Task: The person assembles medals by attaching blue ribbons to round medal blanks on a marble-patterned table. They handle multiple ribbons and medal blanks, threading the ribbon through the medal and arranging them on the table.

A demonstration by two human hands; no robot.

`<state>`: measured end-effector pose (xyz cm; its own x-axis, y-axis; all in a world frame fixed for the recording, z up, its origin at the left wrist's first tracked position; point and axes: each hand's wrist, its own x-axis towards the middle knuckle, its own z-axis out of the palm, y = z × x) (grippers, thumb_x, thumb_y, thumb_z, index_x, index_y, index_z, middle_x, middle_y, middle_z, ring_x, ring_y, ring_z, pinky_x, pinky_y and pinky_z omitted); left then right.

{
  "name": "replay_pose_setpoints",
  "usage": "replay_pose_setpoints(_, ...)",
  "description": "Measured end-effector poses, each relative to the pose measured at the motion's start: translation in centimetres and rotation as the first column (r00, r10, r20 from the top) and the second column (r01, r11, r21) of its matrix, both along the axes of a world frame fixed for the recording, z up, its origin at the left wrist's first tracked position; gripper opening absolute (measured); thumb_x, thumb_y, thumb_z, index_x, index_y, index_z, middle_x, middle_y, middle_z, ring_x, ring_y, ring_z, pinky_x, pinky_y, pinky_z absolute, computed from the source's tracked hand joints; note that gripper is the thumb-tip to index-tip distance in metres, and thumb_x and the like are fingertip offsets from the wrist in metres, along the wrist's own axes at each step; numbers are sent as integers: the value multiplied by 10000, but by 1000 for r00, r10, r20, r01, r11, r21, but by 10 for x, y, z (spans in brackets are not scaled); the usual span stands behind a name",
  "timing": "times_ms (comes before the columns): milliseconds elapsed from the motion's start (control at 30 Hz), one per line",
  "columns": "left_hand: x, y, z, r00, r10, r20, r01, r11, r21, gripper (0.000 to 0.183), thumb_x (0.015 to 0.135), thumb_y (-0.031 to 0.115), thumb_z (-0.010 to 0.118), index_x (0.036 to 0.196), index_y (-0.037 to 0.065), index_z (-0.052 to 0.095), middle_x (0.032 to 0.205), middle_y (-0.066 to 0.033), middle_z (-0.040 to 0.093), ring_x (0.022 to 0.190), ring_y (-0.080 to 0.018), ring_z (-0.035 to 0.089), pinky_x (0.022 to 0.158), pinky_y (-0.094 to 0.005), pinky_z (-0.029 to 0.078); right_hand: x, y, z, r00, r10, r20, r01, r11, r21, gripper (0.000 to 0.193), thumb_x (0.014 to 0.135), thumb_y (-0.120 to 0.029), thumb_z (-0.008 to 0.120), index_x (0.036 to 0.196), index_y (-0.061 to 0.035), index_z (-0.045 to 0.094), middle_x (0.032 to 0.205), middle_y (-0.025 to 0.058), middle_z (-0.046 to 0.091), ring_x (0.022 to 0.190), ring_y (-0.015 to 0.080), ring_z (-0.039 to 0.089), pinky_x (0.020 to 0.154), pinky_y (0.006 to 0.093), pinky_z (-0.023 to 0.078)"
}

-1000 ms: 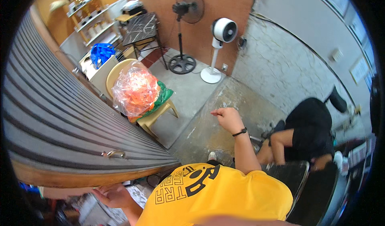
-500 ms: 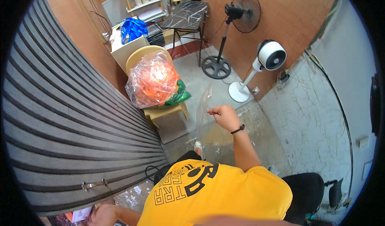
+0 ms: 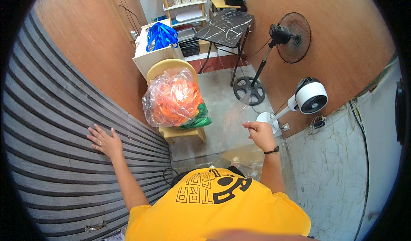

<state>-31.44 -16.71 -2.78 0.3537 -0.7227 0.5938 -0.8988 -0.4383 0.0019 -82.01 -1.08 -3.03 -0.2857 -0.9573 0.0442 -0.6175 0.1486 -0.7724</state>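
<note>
A person in a yellow shirt (image 3: 222,206) is seen from above, standing in a narrow room. The left hand (image 3: 104,141) is pressed flat, fingers spread wide, against a grey ribbed roller shutter (image 3: 55,155) that curves along the left side. The right hand (image 3: 260,134) is raised in front of the body with the fingers curled and pinched together; it appears to hold the edge of a thin clear plastic sheet (image 3: 233,121) that hangs down toward the floor, though the film is so transparent that the grip is hard to make out. A dark watch (image 3: 271,150) sits on that wrist. Between the hands and slightly ahead, a pale yellow plastic chair (image 3: 180,132) carries a clear plastic bag (image 3: 171,100) stuffed with orange material, with something green tucked beside it. Further back stand a white cabinet with a blue bag (image 3: 160,35) on top, a dark marbled folding table (image 3: 224,27), a black pedestal fan (image 3: 293,38) and a small white fan (image 3: 310,97) near the right wall.
</note>
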Motion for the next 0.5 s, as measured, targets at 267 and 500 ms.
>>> replay_pose_setpoints(267, -17, 29, -8, 963, 258, 81, -250, 963, -100, 767, 973, 358, 522, 1585, 232, 78, 1653, 46, 50, 1512, -316, 90, 1117, -701, 163, -102, -54, 4, 996, 89, 10, -90, 996, 19, 272, 855, -57, 534, 1016, -66, 753, 720, 164, 687, 588, 227, 684, 607, 336, 533)
replay_pose_setpoints(500, -22, 59, -1, 901, 416, 125, -419, 908, -1, 769, 977, 350, 519, 1584, 224, 65, 1652, 55, 50, 1505, -337, 114, 1062, -727, 257, -147, -92, -1, 989, 140, 43, -142, 989, 50, 258, 867, -55, 531, 994, -56, 756, 721, 161, 691, 576, 223, 687, 587, 335, 531)
